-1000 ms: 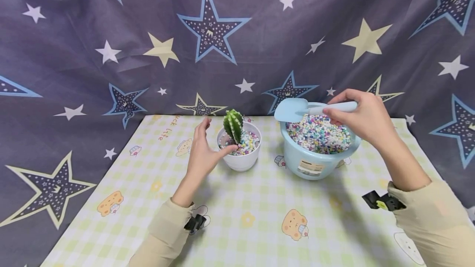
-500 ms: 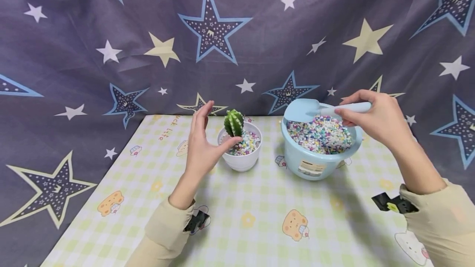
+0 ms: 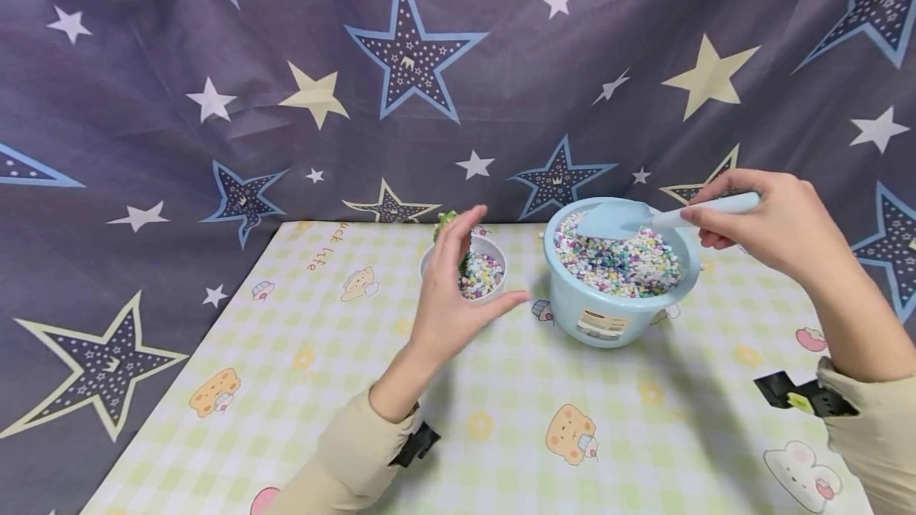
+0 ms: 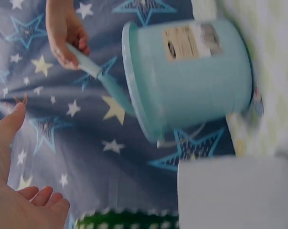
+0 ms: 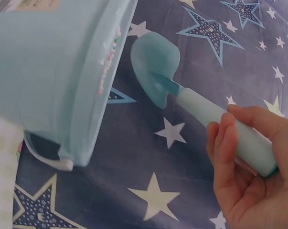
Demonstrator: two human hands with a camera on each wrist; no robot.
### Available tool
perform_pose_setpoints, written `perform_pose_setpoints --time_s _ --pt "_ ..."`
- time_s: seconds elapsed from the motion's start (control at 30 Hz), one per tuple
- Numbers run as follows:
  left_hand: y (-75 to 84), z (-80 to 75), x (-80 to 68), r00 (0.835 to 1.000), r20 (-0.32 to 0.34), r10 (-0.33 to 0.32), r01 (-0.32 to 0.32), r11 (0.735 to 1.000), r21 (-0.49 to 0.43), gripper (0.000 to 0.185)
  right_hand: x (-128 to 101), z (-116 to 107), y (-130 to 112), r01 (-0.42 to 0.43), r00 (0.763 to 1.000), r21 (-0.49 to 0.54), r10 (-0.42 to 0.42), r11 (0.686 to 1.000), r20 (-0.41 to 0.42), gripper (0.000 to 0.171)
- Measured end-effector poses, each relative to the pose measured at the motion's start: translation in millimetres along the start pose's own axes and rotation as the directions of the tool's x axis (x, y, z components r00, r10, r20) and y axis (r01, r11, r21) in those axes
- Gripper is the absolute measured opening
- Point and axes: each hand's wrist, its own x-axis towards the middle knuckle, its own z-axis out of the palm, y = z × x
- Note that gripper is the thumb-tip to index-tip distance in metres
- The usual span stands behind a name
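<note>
- Pale blue plastic forms the round bucket (image 3: 608, 316), which stands on the table at about 3 o'clock from the small pot; it is heaped to the rim with tiny pebbles (image 3: 622, 261) in white, pink, teal and yellow, and carries a paper label on its front wall.
- White and smooth, the small round pot (image 3: 494, 257) holds the same mixed pebbles and a ribbed green cactus (image 3: 447, 218), mostly hidden behind the left hand in the head view.
- The left hand (image 3: 458, 292) hovers in front of the pot with fingers straight and spread, thumb pointing towards 3 o'clock, holding nothing.
- The right hand (image 3: 766, 221) curls its fingers round the handle of a pale blue plastic scoop (image 3: 622, 218), whose rounded blade sits over the bucket's pebbles near the rim at 12 o'clock.
- In the right wrist view the scoop (image 5: 155, 71) has a smooth, shallow spoon-shaped blade and a thick cylindrical handle.
- The table (image 3: 501, 420) wears a glossy yellow-green checked cover printed with cartoon bears.
- A grey-blue fabric backdrop (image 3: 286, 62), softly creased, shows blue, cream and white stars.
</note>
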Motion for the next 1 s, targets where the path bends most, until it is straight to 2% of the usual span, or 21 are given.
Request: perform_pose_setpoints --time_s 0.13,0.3,0.4,0.6,0.8,1.0 --pt "-0.9 21.2 -2.5 0.995 0.075 -0.071 0.071 0.997 -0.006 0.102 -1.9 -8.7 2.1 -0.001 1.000 -0.022 0.001 1.000 0.011 0.034" --pt "-9.1 46.2 -2.4 0.973 0.153 -0.171 0.184 0.980 -0.070 0.096 -1.5 -17.2 5.4 -0.002 0.999 -0.062 0.005 0.998 0.048 0.036" --pt "-16.4 58.6 -0.6 0.960 0.177 -0.216 0.232 0.970 -0.073 0.093 0.0 -20.8 8.2 -0.005 0.997 -0.092 0.012 0.996 0.077 0.042" --pt "-33.6 79.6 1.5 0.939 0.173 -0.298 0.304 0.953 -0.010 0.095 3.3 -32.1 7.0 -0.011 0.986 -0.164 0.038 0.986 0.164 0.044" --pt "-42.2 94.6 -0.2 0.919 0.161 -0.359 0.367 0.930 -0.021 0.097 10.5 -39.9 -1.6 -0.006 0.961 -0.196 0.060 0.981 0.270 0.036" --pt "-42.4 101.5 0.6 0.919 0.128 -0.372 0.379 0.925 -0.037 0.095 25.7 -42.5 -11.6 0.028 0.933 -0.244 0.063 0.969 0.355 0.029"
